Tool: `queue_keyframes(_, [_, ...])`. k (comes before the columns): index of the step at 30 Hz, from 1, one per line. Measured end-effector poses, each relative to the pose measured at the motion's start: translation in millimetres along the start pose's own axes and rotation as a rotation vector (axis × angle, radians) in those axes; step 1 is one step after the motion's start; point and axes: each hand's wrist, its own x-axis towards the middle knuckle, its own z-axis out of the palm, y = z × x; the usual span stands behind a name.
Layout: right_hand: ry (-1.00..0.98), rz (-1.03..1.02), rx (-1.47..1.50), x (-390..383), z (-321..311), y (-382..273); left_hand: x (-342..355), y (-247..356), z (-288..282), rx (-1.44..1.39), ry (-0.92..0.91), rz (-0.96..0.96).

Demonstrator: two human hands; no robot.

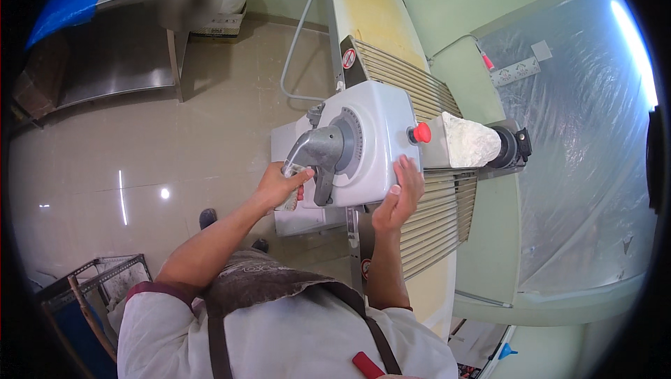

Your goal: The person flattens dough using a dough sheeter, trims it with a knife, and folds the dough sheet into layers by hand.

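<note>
In front of me stands a dough sheeter with a white rounded housing. A grey metal adjusting lever projects from the round dial on its face. My left hand is closed around the lever's grip, on the left of the housing. Against the housing's lower right corner lies my right hand, fingers stretched out and holding nothing. A red mushroom-shaped button sticks out of the housing just beyond my right hand. What the left fingers cover of the grip is hidden.
Slatted guards and a pale conveyor belt extend on both sides of the housing. A flour-dusted white container sits right of it. A steel table stands far left, a metal-framed rack near left. Plastic sheeting covers the right wall.
</note>
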Motion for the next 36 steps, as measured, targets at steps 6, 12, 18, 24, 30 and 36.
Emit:
queue_keyframes(6, [-0.290,0.046,-0.015,59,3,-22,7,-6,-2,0.022,-0.024,0.018])
queue_keyframes(12, [-0.558,-0.040,0.029,116,54,13,5,-8,-1,-0.028,-0.071,0.001])
queue_keyframes(18, [-0.809,0.129,-0.011,157,62,12,8,-14,0,-0.028,-0.038,0.000])
queue_keyframes(24, [-0.837,0.250,0.016,164,76,23,8,-12,6,-0.032,-0.026,0.096])
queue_keyframes(30, [-0.879,0.255,-0.031,165,78,30,8,-15,6,-0.033,-0.076,0.087])
queue_keyframes(36, [-1.008,0.327,-0.088,183,88,25,3,-17,1,-0.040,-0.024,0.083])
